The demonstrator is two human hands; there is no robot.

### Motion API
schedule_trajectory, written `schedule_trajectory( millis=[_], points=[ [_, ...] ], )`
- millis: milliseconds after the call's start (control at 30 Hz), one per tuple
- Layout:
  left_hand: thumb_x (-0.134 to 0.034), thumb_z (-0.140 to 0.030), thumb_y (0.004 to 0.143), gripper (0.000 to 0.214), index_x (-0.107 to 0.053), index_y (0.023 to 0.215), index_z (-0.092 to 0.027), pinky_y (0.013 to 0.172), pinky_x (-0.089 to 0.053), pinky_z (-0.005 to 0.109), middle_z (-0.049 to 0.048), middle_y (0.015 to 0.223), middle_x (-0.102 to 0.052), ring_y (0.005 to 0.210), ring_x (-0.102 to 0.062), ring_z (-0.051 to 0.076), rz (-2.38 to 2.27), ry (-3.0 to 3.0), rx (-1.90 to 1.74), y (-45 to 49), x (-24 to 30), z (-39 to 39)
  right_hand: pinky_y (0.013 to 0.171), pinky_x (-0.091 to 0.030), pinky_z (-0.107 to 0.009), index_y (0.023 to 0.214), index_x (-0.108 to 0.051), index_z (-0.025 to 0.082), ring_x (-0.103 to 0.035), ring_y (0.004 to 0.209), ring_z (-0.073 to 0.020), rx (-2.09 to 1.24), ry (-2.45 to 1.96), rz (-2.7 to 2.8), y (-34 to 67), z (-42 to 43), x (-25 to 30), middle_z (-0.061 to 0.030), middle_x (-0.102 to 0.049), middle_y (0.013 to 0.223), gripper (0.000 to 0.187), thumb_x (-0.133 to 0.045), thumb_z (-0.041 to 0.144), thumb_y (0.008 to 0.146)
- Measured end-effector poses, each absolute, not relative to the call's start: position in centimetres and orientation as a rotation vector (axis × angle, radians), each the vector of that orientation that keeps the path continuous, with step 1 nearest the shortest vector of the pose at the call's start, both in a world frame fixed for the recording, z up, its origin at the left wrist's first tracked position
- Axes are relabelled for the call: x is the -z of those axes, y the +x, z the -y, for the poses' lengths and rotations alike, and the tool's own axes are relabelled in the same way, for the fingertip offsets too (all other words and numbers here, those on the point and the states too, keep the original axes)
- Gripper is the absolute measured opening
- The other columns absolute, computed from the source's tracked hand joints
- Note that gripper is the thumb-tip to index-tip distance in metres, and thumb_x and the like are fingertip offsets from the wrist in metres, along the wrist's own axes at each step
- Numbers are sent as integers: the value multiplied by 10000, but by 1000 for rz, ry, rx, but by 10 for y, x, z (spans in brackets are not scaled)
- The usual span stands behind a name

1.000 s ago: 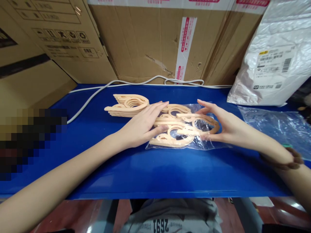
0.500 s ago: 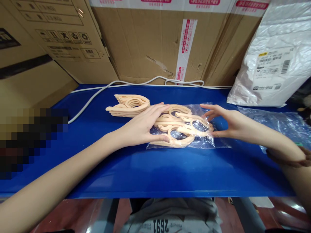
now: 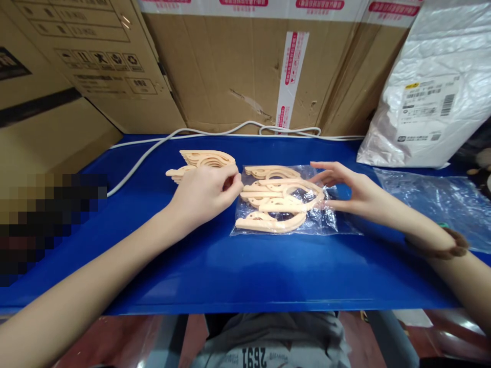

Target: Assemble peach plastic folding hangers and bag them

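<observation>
Several beige folding hangers [image 3: 284,224] lie spread out in a clear plastic bag [image 3: 251,230] on the blue table. My right hand [image 3: 341,186] reaches to the bag's right end. Its fingers and thumb sit on either side of the rounded end of the uppermost hanger [image 3: 314,190]. My left hand [image 3: 209,191] is closed in a pinch beside the bag's left edge; what its fingertips hold, if anything, is hidden. Behind that hand stands a neat stack of the same hangers [image 3: 207,156], partly covered by it.
A white cable [image 3: 184,132] runs along the table's back, before a large taped carton [image 3: 238,71]. More cartons [image 3: 111,82] stand at the left. A white mailing bag [image 3: 429,97] leans at the right, with another clear plastic bag [image 3: 433,199] lying flat in front.
My left hand has left the bagged hangers, moved left and curled its fingers. The uppermost hanger has slid left inside the bag, with my right hand following slightly.
</observation>
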State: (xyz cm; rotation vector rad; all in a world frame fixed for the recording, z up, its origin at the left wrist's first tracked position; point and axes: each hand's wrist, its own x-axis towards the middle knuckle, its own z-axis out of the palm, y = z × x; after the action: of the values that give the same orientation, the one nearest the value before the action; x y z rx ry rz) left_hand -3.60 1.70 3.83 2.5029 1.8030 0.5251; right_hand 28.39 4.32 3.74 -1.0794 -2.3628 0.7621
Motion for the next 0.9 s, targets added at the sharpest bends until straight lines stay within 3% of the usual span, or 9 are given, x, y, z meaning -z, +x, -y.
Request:
schedule_trajectory(
  millis=[133, 267, 567, 733, 900],
  points=[
    [-403, -313, 863, 365, -558, 550, -205, 525, -282, 301, 29, 545, -597, 530, -529, 185, -1794, 2322, -294, -37, -41, -16, 958, -539, -490, 1428, -471, 268, -676, 1066, -264, -749, -1061, 2359, 280, -42, -36, -86, -701, 1206, 696, -740, 501, 830],
    [-368, -319, 887, 412, -667, 624, -213, 545, -367, 287, 12, 571, -646, 561, -588, 185, -1630, 2104, -292, -39, -31, -19, 909, -553, -464, 1315, -542, 252, -675, 1046, -265, -687, -1067, 2355, 272, -38, -33, -91, -695, 1219, 560, -721, 493, 843],
    [-380, -308, 897, 324, -531, 627, -213, 563, -353, 290, 8, 649, -636, 614, -575, 189, -1584, 2182, -266, -39, -26, -21, 876, -539, -427, 1345, -516, 225, -676, 998, -265, -583, -1087, 2332, 264, -32, -28, -96, -709, 1158, 626, -709, 538, 839],
    [-404, -260, 884, 279, -551, 653, -209, 586, -379, 281, 14, 697, -668, 646, -593, 189, -1541, 2204, -278, -41, -25, -23, 867, -541, -416, 1352, -505, 247, -677, 984, -258, -569, -1072, 2334, 264, -32, -25, -79, -713, 1141, 620, -708, 540, 845],
    [-405, -320, 904, 291, -556, 680, -213, 577, -369, 281, 21, 698, -665, 662, -607, 202, -1576, 2264, -294, -40, -24, -23, 857, -547, -447, 1335, -525, 257, -679, 981, -278, -513, -1070, 2345, 261, -31, -24, -90, -709, 1145, 579, -693, 532, 853]
  ],
)
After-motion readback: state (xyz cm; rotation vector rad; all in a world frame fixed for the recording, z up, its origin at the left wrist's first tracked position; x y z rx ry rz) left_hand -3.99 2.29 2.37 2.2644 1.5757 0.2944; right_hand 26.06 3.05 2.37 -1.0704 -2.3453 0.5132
